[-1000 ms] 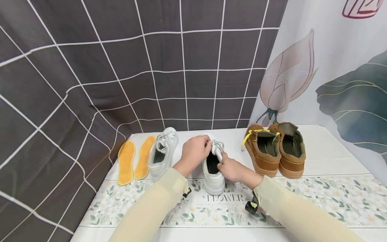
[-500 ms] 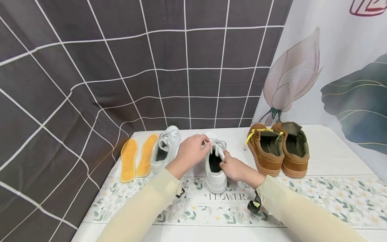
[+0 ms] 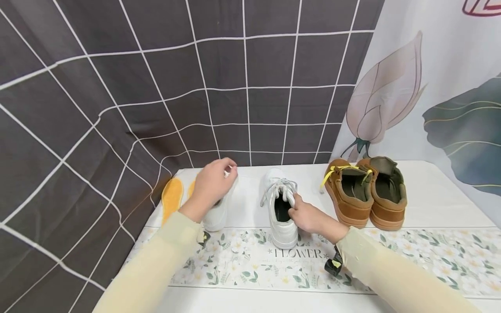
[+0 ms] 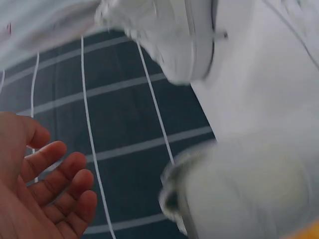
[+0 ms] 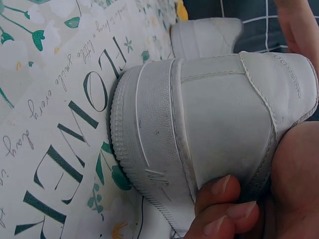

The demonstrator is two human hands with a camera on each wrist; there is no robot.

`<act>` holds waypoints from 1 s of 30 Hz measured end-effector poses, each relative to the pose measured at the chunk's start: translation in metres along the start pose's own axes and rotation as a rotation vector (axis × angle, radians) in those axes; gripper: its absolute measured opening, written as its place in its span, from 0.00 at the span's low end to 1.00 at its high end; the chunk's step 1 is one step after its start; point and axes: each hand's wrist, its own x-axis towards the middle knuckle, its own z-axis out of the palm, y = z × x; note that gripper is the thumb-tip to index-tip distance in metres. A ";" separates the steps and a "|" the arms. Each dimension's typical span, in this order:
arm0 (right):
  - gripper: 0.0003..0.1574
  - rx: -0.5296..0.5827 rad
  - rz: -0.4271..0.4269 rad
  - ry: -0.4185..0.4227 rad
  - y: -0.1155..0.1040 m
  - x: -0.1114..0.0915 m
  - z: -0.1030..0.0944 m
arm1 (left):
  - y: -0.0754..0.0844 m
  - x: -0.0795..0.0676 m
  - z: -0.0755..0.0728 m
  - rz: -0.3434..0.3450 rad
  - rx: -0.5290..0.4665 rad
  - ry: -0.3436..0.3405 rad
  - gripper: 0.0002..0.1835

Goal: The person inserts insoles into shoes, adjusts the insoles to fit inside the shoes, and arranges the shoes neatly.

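My right hand [image 3: 311, 217] grips the right side of the collar of a white sneaker [image 3: 284, 237], which stands on the cloth with its heel toward me. In the right wrist view, fingers and thumb lie around the collar of this white sneaker [image 5: 219, 109]. Its lace trails over the left side of the shoe. Over a second white sneaker [image 3: 216, 219] is my left hand [image 3: 213, 182], which hides much of that shoe. The left wrist view shows the left hand [image 4: 45, 184] with loosely bent fingers and nothing held in them.
Yellow-orange insoles [image 3: 172, 195] lie at the far left, partly hidden by the left arm. To the right stand two brown shoes [image 3: 350, 213], one with a yellow lace. A dark checked curtain [image 3: 266, 104] hangs behind the flowered tablecloth [image 3: 250, 265].
My left hand has let go of the middle sneaker's lace and moved left over the other white sneaker. The right hand keeps its grip on the shoe. The view has shifted slightly.
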 end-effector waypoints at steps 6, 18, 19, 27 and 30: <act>0.42 0.023 0.011 -0.006 0.001 -0.001 0.002 | -0.042 0.003 -0.010 -0.111 -0.036 0.006 0.15; 0.43 -0.005 0.012 0.010 0.001 -0.001 0.001 | -0.109 -0.007 -0.006 -0.266 0.058 -0.129 0.24; 0.43 -0.013 0.008 0.013 0.001 -0.001 0.000 | -0.113 -0.008 -0.003 -0.268 0.081 -0.148 0.25; 0.43 -0.008 0.015 0.012 -0.001 0.000 -0.001 | -0.134 -0.012 0.019 -0.343 0.133 -0.307 0.29; 0.43 -0.005 0.022 0.013 -0.001 0.000 -0.001 | -0.138 -0.012 0.025 -0.362 0.138 -0.382 0.30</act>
